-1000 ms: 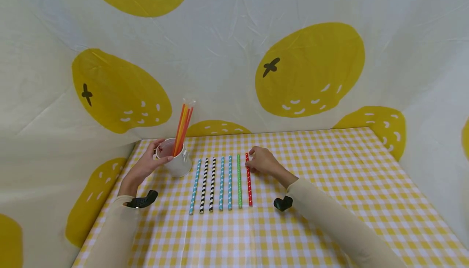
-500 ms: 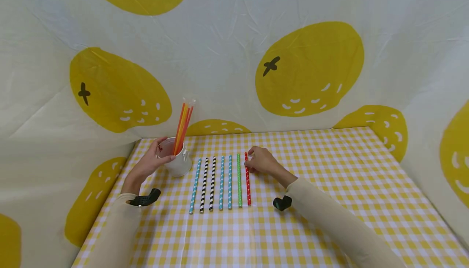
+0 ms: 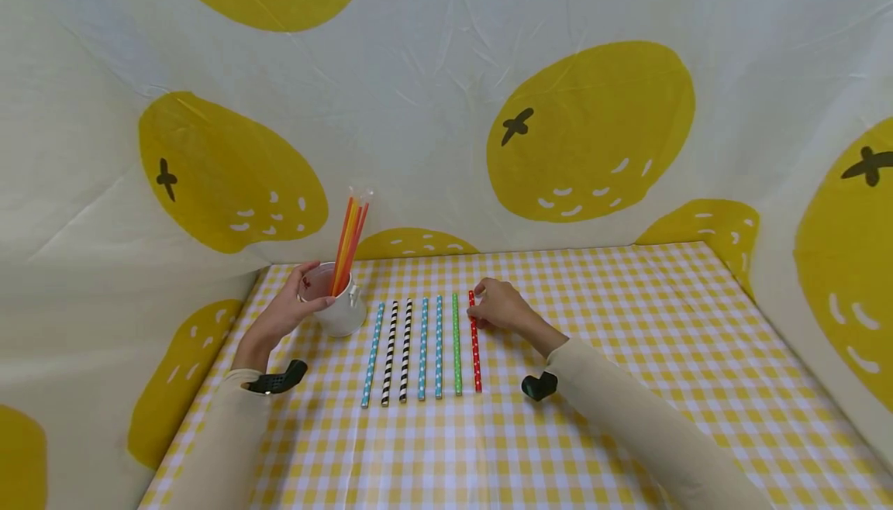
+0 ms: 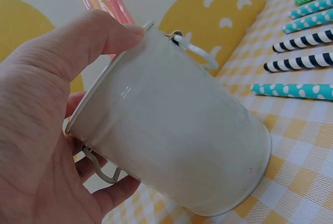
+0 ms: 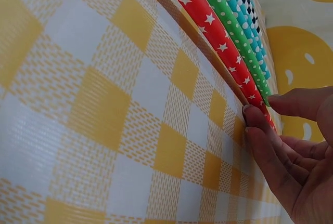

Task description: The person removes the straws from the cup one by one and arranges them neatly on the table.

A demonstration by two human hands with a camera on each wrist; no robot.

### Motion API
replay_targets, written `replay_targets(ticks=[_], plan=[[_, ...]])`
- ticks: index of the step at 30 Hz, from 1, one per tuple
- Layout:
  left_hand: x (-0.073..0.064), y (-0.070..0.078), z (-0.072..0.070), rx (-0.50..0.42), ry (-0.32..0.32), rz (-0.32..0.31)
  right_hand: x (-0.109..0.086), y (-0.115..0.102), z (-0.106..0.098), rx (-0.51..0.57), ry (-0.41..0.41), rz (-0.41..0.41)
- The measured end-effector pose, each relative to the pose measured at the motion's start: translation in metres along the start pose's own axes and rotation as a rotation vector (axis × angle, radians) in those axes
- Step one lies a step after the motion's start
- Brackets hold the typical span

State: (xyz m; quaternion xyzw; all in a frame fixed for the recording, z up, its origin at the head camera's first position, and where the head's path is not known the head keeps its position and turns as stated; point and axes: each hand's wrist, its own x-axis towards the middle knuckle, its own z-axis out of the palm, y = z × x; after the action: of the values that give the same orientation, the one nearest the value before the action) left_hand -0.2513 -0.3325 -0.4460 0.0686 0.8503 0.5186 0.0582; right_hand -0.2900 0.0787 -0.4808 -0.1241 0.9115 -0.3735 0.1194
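My left hand (image 3: 279, 312) grips the rim of a small white metal bucket (image 4: 177, 115), thumb outside near one handle and fingers round the other side. The bucket stands on the table at the back left. Orange and yellow straws in clear wrap (image 3: 349, 242) lean up out of it. To its right, paper straws lie side by side in a row. At the row's right end, my right hand (image 3: 504, 305) pinches the far part of a red straw with white stars (image 5: 218, 39) between thumb and fingers. Beside that one lies a green dotted straw (image 3: 456, 355).
Further left in the row are blue dotted straws (image 3: 438, 359) and black-and-white striped straws (image 3: 405, 359). A yellow checked cloth (image 3: 628, 324) covers the table. Fabric walls with yellow fruit prints (image 3: 593, 130) rise behind and at both sides.
The red straw shifts slightly left and then back right with my right hand. My left hand stays on the bucket, and the other straws lie as before.
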Motion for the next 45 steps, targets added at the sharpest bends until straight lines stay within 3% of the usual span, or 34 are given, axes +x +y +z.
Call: replay_targets(ticks=[9,20,28,31,39,45], plan=[[-0.001,-0.001,0.001,-0.01,0.01,0.01,0.004,-0.001,-0.007,-0.01,0.005,-0.007],[-0.001,0.001,0.001,-0.02,0.022,0.005,0.009,-0.024,-0.012,0.032,0.066,-0.149],[0.0,0.003,0.003,-0.02,0.025,0.008,0.025,-0.051,0.0,0.304,-0.102,-0.375],[-0.001,0.002,0.002,-0.02,0.025,0.005,0.023,-0.069,0.001,0.306,-0.131,-0.449],[0.0,0.0,0.0,-0.023,0.021,0.003,0.042,-0.098,0.017,0.284,-0.131,-0.51],[0.002,-0.002,0.001,-0.019,0.023,-0.006,0.049,-0.118,0.025,0.304,-0.196,-0.559]])
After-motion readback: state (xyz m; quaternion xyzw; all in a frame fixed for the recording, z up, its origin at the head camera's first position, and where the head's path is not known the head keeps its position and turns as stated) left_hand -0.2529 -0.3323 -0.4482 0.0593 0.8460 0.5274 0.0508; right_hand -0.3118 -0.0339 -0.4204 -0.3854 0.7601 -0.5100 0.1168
